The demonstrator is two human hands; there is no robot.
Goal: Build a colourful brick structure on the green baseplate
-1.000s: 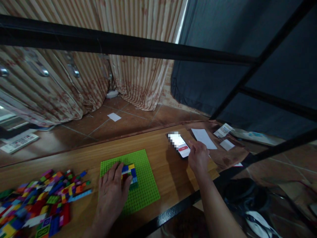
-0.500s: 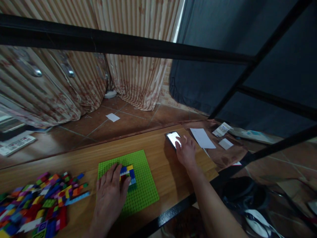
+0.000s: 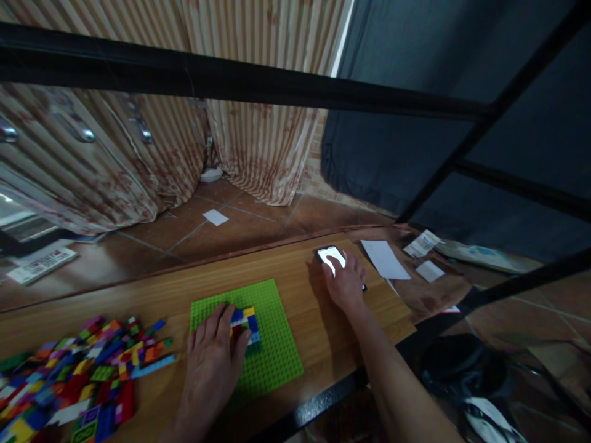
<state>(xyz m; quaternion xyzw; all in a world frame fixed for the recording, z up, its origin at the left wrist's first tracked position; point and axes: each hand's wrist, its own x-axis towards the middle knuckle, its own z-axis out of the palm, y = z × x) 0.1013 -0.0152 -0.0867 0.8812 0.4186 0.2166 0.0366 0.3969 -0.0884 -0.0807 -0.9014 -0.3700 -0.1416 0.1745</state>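
Note:
A green studded baseplate [image 3: 277,344] lies on the wooden tabletop. On it stands a small structure of toy bricks [image 3: 252,325], with blue, yellow, white and red parts showing. My left hand [image 3: 212,354] lies over its left side, fingers curled behind and thumb in front, hiding part of it. Farther right, my right hand [image 3: 346,283] reaches over a smartphone [image 3: 332,253] lying flat with its screen lit. The thumb and fingers are apart, over or on the screen; exact contact is hard to tell.
A heap of loose coloured bricks [image 3: 87,369] spreads on the left of the table [image 3: 305,307]. White paper [image 3: 385,259] lies beyond its right end. A black metal bar [image 3: 258,83] crosses above, and striped curtains [image 3: 258,147] hang behind.
The whole view has shifted slightly, so things sit a little farther right. My right hand has moved slightly over the phone, uncovering its lower corner. My left hand stays at the bricks.

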